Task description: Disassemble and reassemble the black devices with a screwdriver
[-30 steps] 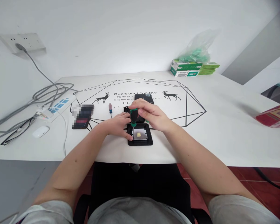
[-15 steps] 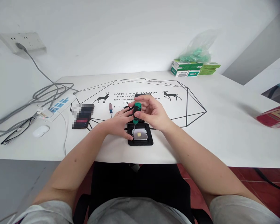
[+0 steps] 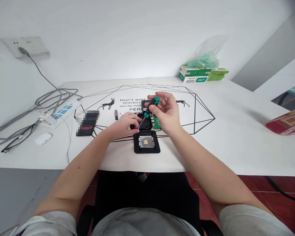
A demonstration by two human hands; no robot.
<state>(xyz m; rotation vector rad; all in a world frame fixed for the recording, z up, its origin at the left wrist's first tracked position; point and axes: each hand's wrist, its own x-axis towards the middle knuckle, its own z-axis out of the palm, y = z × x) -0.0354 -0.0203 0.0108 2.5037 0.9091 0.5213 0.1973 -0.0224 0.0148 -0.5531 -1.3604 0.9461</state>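
Note:
My right hand [image 3: 169,113] grips a green and black screwdriver [image 3: 152,106] by its handle, the shaft slanting down to the left. At its tip, my left hand [image 3: 126,124] has its fingers curled together; what they pinch, if anything, is too small to make out. A small black piece [image 3: 132,126] shows by the left fingers. Just below both hands lies a square black cover [image 3: 135,149] with a metal plate [image 3: 149,141] and a yellowish pad. Behind it are a black casing [image 3: 145,125] and a green circuit board [image 3: 155,121], partly hidden by my right hand.
A second screwdriver [image 3: 116,114] lies left of my hands, near a phone [image 3: 88,124]. Farther left are a power strip [image 3: 64,111], coiled grey cable, glasses [image 3: 17,139] and a white mouse [image 3: 43,138]. Green boxes [image 3: 196,72] stand by the wall; a red packet [image 3: 286,122] lies right.
The screwdriver has lifted off the black cover, moving up and tilting. My left hand has left the cover, and its fingers have curled in at the screwdriver's tip. The circuit board now shows.

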